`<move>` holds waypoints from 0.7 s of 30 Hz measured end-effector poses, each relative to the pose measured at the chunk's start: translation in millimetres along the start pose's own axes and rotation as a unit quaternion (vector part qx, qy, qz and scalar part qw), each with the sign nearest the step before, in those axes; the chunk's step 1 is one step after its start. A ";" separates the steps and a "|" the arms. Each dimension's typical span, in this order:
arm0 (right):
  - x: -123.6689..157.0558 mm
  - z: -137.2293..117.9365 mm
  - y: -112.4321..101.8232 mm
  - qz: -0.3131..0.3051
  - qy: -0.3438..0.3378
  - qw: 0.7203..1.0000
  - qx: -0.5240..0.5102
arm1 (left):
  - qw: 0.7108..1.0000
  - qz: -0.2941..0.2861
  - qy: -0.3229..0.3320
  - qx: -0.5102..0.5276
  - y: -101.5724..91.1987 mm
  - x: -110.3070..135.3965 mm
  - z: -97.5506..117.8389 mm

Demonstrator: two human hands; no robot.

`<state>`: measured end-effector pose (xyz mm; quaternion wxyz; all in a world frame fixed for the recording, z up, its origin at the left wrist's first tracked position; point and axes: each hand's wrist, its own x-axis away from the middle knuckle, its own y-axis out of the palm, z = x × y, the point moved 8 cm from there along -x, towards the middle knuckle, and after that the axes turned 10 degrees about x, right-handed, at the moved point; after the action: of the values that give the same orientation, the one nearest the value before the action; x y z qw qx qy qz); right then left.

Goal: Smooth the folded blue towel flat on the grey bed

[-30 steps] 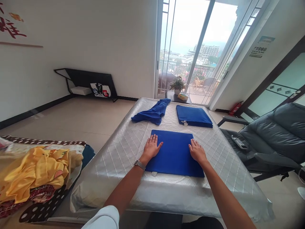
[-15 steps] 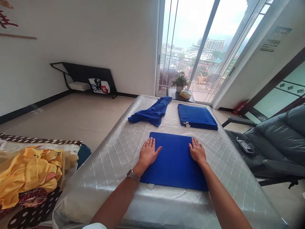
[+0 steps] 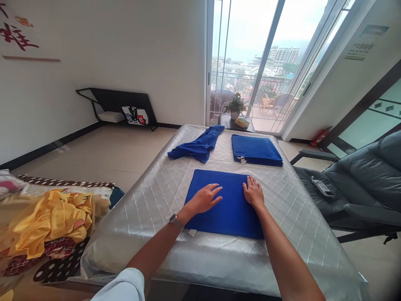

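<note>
A blue rectangular cloth (image 3: pixel 227 217) lies flat on the silver quilted cover (image 3: pixel 150 217), a small white label at its near left corner. Over its left half is my left hand (image 3: pixel 205 199), fingers apart and gripping nothing; I cannot tell whether it touches the fabric. My right hand (image 3: pixel 254 191) rests flat on the right edge, fingers stretched forward. Farther back lies a crumpled blue cloth (image 3: pixel 199 146). To its right sits a neat stack of folded blue cloths (image 3: pixel 257 148) with white labels at the near side.
At the left is a pile of yellow fabric (image 3: pixel 56 213) on dotted bedding. A dark armchair (image 3: pixel 369 175) with a power strip (image 3: pixel 324 188) on its seat stands right. Beyond the far edge, a small table (image 3: pixel 227 123) holds a potted plant (image 3: pixel 235 104) before the glass door.
My left hand has left the cloth's left edge and moved inward to the right, its fingers now turned sideways. My right hand stays on the right edge. The view has shifted slightly.
</note>
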<state>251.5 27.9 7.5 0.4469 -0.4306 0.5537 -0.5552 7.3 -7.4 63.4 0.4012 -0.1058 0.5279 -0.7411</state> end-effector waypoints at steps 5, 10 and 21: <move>0.0 1.3 2.2 0.004 -0.014 1.000 0.013 | 0.990 -0.060 0.124 0.013 40.0 -51.8 75.2; 3.1 2.7 6.5 -0.009 -0.046 0.997 0.060 | 0.998 0.008 0.067 0.002 77.0 -132.2 87.2; 5.2 2.7 6.1 -0.007 -0.054 0.996 0.069 | 0.999 0.036 -0.036 0.019 120.3 -151.4 59.1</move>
<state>253.0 22.3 1.3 0.5011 -0.4321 0.4858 -0.5711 199.0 43.9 24.3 0.4487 -0.1059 0.5022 -0.7316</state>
